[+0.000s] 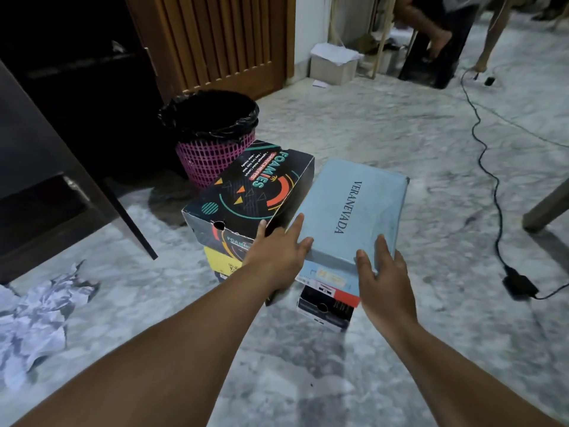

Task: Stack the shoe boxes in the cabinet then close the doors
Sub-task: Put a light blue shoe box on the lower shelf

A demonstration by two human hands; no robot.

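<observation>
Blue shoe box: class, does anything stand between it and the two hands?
Nothing visible does. The left hand and right hand already rest on the near end of the blue shoe box, fingers on its lid.

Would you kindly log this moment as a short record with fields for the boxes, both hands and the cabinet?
top right box: light blue box, on the right stack
top left box: black Foamies box, on a yellow box
left hand: fingers straight, at the blue box's near left corner
right hand: fingers straight, on its near right corner
cabinet: left, dark, open
nearby: pink bin
</observation>
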